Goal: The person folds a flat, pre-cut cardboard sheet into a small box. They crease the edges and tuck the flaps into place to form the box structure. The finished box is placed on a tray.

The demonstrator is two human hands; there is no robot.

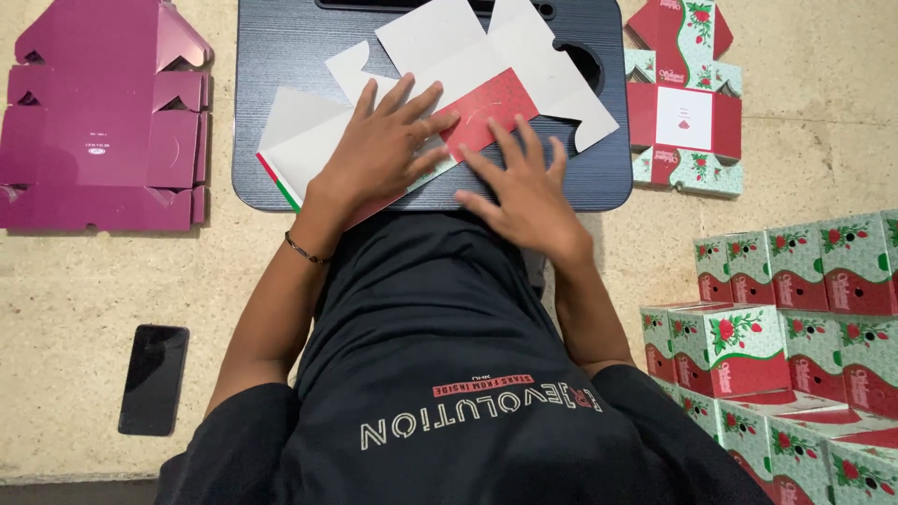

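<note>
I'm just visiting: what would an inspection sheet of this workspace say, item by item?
Surface: small dark lap desk on a beige speckled floor.
Job's things: flat white-and-red cardboard box blank lying on the desk.
Clutter: unfolded purple carton, black phone, flat floral box blank, stacked folded floral boxes.
Grippers: left hand and right hand pressed flat on the blank, fingers spread.
Cables: nothing seen.
Surroundings: nothing seen beyond the floor.

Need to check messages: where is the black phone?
The black phone lies on the beige floor, on the person's left, below the flat purple cardboard box blank.
</note>
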